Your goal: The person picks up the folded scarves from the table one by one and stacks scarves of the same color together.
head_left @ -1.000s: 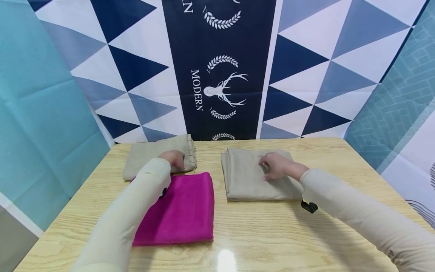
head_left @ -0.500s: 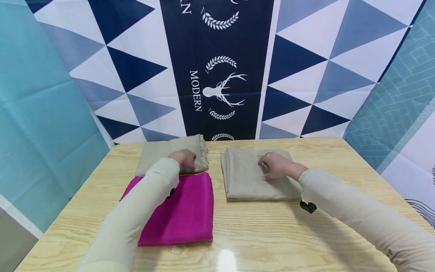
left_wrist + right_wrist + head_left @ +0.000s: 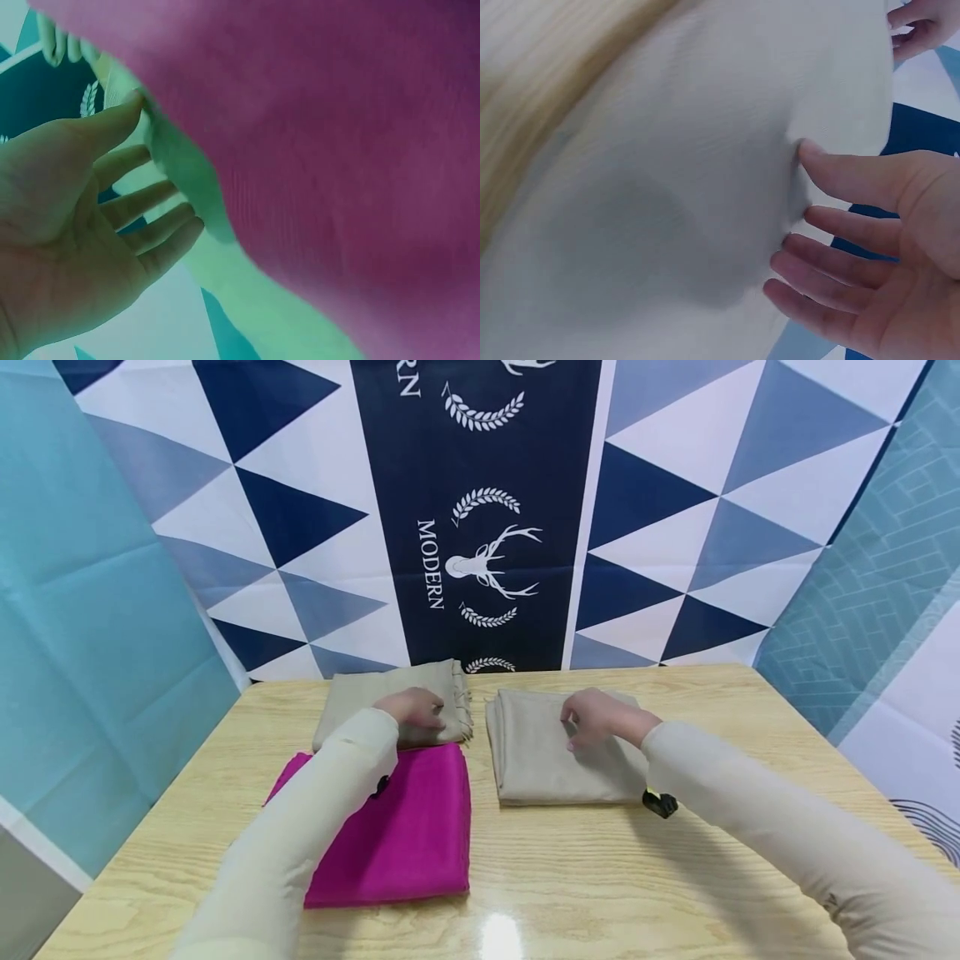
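Observation:
Two folded beige cloths lie side by side at the back of the table. My left hand (image 3: 414,706) rests on the left cloth (image 3: 360,689), whose right end is frayed. In the left wrist view its thumb and fingers (image 3: 161,199) are spread, tips against the fabric. On the right cloth (image 3: 525,760) rests my right hand (image 3: 600,717); the right wrist view has its thumb and fingers (image 3: 840,232) apart, tips touching the surface. A folded magenta cloth (image 3: 420,827) lies in front of the left cloth, partly hidden under my left forearm.
The wooden table (image 3: 555,877) runs up to a patterned backdrop (image 3: 480,527) at the back. Blue-green sheets hang at the left (image 3: 82,610) and right. A narrow strip of table separates the two beige cloths.
The left beige cloth has slid right along with my left hand, closer to the right one. The magenta cloth's left part has shifted slightly. My right hand has moved a little left.

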The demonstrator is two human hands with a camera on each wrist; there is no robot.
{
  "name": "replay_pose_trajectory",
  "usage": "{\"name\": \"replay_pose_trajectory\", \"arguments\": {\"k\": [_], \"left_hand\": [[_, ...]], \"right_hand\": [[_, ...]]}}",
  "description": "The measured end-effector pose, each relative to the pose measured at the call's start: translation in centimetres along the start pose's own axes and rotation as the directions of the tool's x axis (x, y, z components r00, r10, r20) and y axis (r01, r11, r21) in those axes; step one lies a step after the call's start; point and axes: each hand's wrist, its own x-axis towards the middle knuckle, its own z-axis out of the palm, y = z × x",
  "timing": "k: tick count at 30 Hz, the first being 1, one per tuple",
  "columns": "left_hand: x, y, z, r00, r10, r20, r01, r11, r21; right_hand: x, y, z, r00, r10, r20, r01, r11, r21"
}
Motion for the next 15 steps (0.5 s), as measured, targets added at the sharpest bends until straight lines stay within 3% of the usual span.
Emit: {"name": "replay_pose_trajectory", "arguments": {"k": [3, 8, 9, 15], "left_hand": [[-0.1, -1.0, -0.4, 0.999, 0.024, -0.025, -0.024, 1.0, 0.011], [-0.4, -3.7, -1.6, 0.999, -0.003, -0.054, 0.001, 0.999, -0.043], [0.7, -5.4, -1.4, 0.996, 0.018, -0.085, -0.022, 0.999, -0.044], [5.9, -14.9, -0.3, 0.995, -0.004, -0.104, -0.006, 0.995, -0.098]], "right_hand": [[1.2, -0.6, -0.1, 0.999, 0.01, -0.036, -0.009, 1.0, 0.016], [3.3, -1.9, -0.8, 0.994, -0.025, -0.111, 0.029, 0.999, 0.035], [3.6, -2.2, -1.0, 0.993, -0.029, -0.118, 0.034, 0.998, 0.043], [5.7, -4.1, -2.5, 0.995, -0.03, -0.096, 0.038, 0.996, 0.084]]}}
